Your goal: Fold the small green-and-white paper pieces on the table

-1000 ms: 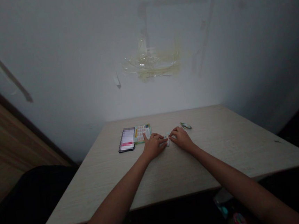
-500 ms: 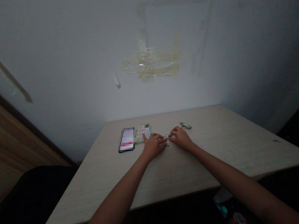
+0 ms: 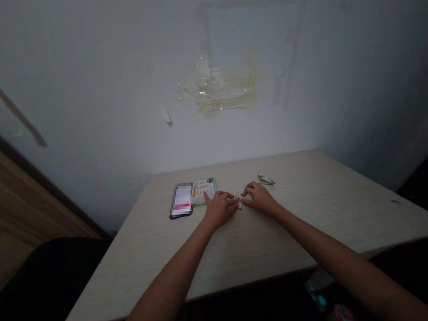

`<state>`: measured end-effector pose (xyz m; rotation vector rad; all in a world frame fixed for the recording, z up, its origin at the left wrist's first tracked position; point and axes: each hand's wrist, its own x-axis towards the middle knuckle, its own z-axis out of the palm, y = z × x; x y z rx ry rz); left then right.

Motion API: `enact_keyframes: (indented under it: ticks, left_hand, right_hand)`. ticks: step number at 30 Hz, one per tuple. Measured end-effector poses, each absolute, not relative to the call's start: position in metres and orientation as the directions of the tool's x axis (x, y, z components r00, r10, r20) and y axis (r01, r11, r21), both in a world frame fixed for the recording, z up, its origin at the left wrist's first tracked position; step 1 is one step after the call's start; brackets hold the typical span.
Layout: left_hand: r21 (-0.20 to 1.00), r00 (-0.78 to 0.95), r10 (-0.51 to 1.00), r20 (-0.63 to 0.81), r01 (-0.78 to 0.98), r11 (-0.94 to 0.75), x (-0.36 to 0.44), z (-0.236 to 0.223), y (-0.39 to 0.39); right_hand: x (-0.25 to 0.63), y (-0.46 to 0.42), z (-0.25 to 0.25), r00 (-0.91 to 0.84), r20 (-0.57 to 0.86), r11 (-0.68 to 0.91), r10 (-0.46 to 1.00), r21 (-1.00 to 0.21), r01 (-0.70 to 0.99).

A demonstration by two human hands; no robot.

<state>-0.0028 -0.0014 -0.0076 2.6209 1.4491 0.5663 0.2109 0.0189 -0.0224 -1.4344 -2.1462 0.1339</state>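
A small, whitish piece with printed marks [image 3: 239, 205] lies on the table between my hands; it looks like folded paper, but it is too small to be sure. My left hand [image 3: 218, 211] has its fingertips on its left side, while the thumb sticks out toward a printed card or booklet [image 3: 202, 185]. From the other side, my right hand [image 3: 260, 198] pinches at the piece's right edge with thumb and forefinger. Behind that hand sits a small crumpled green and white wrapper [image 3: 265, 179].
A phone [image 3: 181, 201] with a blurred screen lies left of the booklet. The light wooden table [image 3: 251, 247] meets a wall with peeling clear tape [image 3: 226, 94]. Below the front edge at right is a bag with colourful items [image 3: 342, 314]. A wooden panel [image 3: 22, 197] stands at left.
The fingers of my right hand have shifted slightly at the edge of the small piece. My left hand stays almost still.
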Motion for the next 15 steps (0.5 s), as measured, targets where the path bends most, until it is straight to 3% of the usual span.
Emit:
enact_keyframes:
  ticks: [15]
  left_hand:
    - [0.197,0.5,0.815,0.294,0.802,-0.563,-0.003,-0.0074,0.0004]
  right_hand:
    - [0.2141,0.0152,-0.0268,-0.341,0.372,0.468,0.863,-0.338,0.817]
